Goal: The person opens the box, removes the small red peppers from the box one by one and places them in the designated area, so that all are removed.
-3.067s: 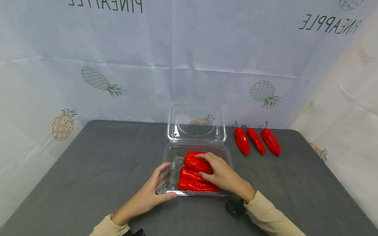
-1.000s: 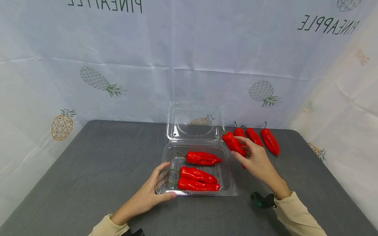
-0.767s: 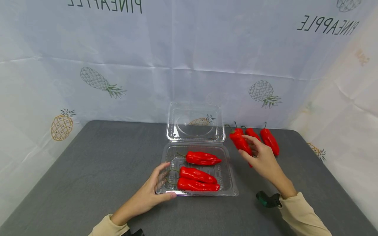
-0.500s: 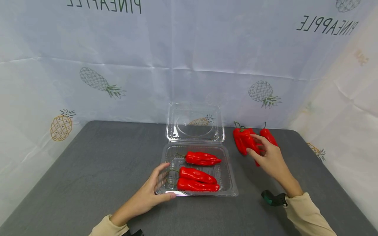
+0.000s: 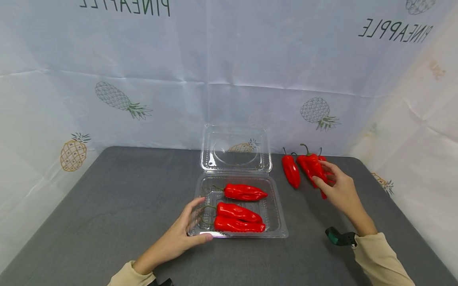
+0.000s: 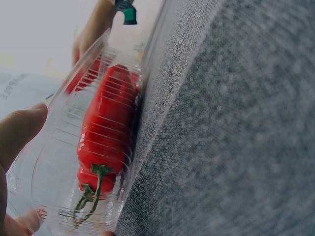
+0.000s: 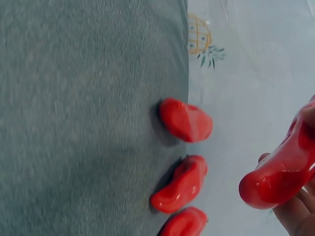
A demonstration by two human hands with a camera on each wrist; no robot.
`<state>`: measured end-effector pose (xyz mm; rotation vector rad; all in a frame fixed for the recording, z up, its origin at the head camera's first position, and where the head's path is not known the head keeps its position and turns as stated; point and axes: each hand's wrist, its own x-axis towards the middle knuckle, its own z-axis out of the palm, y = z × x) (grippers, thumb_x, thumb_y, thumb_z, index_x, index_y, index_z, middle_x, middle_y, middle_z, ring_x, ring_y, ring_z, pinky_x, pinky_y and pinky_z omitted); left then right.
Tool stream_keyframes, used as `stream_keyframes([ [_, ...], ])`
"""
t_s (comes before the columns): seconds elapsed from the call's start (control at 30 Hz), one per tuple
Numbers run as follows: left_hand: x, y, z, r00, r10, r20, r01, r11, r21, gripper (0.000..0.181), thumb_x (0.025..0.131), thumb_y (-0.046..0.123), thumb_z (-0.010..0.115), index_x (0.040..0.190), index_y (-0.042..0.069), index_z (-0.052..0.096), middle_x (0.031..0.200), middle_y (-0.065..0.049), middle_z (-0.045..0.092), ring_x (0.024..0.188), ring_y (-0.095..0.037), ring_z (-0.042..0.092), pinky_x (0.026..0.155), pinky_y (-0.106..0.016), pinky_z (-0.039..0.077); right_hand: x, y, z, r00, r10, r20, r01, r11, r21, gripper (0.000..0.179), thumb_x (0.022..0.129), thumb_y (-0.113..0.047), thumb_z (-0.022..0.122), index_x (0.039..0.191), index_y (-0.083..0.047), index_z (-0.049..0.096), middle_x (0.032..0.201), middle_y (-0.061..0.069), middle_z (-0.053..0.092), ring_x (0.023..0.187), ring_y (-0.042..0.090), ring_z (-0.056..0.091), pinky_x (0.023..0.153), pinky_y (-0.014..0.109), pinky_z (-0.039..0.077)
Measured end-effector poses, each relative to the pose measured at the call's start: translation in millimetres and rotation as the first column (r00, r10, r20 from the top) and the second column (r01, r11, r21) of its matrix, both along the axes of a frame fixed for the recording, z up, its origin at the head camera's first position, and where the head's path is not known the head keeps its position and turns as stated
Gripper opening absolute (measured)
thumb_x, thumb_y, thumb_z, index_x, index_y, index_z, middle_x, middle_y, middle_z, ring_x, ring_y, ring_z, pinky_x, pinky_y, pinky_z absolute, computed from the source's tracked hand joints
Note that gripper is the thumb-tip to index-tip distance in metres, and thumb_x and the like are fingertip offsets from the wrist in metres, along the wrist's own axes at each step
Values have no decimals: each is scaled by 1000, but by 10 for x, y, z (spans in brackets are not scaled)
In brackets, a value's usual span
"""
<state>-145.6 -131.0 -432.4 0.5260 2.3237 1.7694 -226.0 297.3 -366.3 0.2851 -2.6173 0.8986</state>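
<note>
My right hand [image 5: 340, 190] grips a red pepper [image 5: 317, 167] with a curved green stem, above two red peppers lying at the table's back right. The held pepper partly covers both; a third, uncovered pepper [image 5: 291, 171] lies to their left. In the right wrist view, the held pepper [image 7: 277, 183] is apart from several others on the table. A clear plastic container [image 5: 280, 222] holds three red peppers, one at the back [image 5: 245, 192] and two side by side at the front. My left hand [image 5: 177, 234] rests at its left front corner, fingers and thumb spread and fairly straight.
The container's clear lid [image 5: 237, 155] stands raised behind its base. A dark grey cloth covers the table [image 5: 136, 190]. Behind it hangs a pale curtain [image 5: 171, 103] printed with pineapples.
My right hand lifted one pepper out of the container and carried it right, over the peppers at the back right. A gap shows where it lay. The left hand has stayed put.
</note>
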Motion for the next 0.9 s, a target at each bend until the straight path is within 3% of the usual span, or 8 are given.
stream_keyframes([
  [0.47, -1, -3, -1, 1000, -4, -9, 4, 1000, 6, 94, 85, 23, 79, 155, 8, 18, 163, -18, 16, 148, -45, 24, 117, -51, 30, -75, 258, -13, 999, -48, 13, 47, 999, 12, 53, 96, -12, 60, 143, 4, 44, 127, 38, 56, 104, 55, 62, 82, 63, 55],
  [0.63, -3, -3, -7, 1000, -7, -14, 7, 1000, 9, 94, 85, 23, 79, 155, 8, 18, 163, -18, 16, 148, -45, 24, 117, -51, 30, -106, 340, -1, 996, -90, 21, 90, 996, 22, 53, 97, -17, 59, 143, 4, 44, 127, 38, 57, 103, 55, 63, 78, 61, 58],
  [0.73, -3, -3, -7, 1000, -7, -14, 8, 1000, 8, 93, 85, 22, 79, 155, 8, 18, 163, -18, 16, 148, -45, 24, 117, -51, 30, -134, 394, -2, 992, -122, 20, 122, 992, 35, 54, 97, -19, 61, 143, 4, 45, 126, 37, 58, 102, 54, 64, 67, 39, 64],
  [0.83, -4, -3, -4, 1000, -6, -9, 6, 1000, 4, 94, 85, 23, 79, 155, 9, 18, 163, -18, 16, 149, -45, 24, 118, -50, 30, -162, 451, -4, 990, -137, 27, 136, 990, 29, 55, 96, -20, 62, 143, 3, 45, 127, 37, 58, 103, 55, 63, 59, 14, 54],
  [0.9, -6, -4, -4, 1000, -3, -6, 3, 1000, 1, 94, 85, 23, 79, 155, 9, 18, 163, -18, 16, 149, -45, 24, 118, -50, 30, -182, 491, -7, 989, -144, 34, 143, 989, 25, 56, 96, -21, 62, 143, 3, 45, 128, 38, 57, 103, 55, 63, 57, 6, 45],
])
